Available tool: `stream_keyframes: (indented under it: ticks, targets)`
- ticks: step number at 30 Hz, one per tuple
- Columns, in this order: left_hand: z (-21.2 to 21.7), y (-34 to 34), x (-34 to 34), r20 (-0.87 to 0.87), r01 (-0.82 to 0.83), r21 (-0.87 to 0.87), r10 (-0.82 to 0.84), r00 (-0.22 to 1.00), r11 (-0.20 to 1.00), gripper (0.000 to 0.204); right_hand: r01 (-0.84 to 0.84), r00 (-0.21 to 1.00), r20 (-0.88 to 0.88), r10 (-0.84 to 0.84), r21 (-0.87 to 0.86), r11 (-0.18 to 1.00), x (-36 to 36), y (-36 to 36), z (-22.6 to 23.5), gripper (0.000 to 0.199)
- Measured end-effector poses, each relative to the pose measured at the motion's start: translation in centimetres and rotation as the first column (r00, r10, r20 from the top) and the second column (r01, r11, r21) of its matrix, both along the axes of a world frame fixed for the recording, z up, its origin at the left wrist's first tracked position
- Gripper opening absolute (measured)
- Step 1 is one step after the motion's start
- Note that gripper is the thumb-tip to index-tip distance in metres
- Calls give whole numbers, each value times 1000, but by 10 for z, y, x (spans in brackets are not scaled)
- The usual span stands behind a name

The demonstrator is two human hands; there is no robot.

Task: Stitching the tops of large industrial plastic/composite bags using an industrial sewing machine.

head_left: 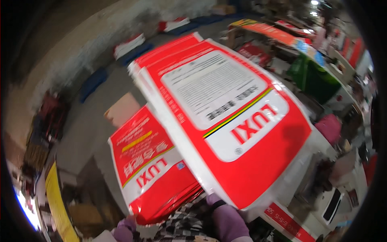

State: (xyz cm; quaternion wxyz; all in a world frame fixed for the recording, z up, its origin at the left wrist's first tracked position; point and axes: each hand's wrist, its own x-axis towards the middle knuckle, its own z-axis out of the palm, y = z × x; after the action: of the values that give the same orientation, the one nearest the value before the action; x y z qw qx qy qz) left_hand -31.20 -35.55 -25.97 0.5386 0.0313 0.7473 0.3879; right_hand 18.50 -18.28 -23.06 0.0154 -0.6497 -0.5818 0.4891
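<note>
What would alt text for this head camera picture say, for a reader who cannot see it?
Two hands in purple gloves, left hand and right hand, hold up a large red and white printed bag over a second similar bag. Behind lies a grey floor in a blurred, cluttered workroom.

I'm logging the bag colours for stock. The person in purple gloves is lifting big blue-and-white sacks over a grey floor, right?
Not quite: the head view shows the sacks are red and white, not blue and white. The gloves are purple, and the floor below is grey.

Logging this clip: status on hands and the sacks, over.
Left hand under lower red sack. Right hand under big red-and-white sack, lifted flat. Grip hidden. Path blurred.
</note>
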Motion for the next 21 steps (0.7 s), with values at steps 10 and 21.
stream_keyframes:
  ticks: [10, 21]
  targets:
    - [125, 232, 137, -929, 692, 196, -94, 357, 695, 26, -285, 953, 18, 301, 380, 880, -32, 10, 43, 37]
    - [181, 186, 531, -936, 786, -333, 85, -341, -521, 36, -324, 910, -49, 413, 539, 777, 45, -141, 182, 29]
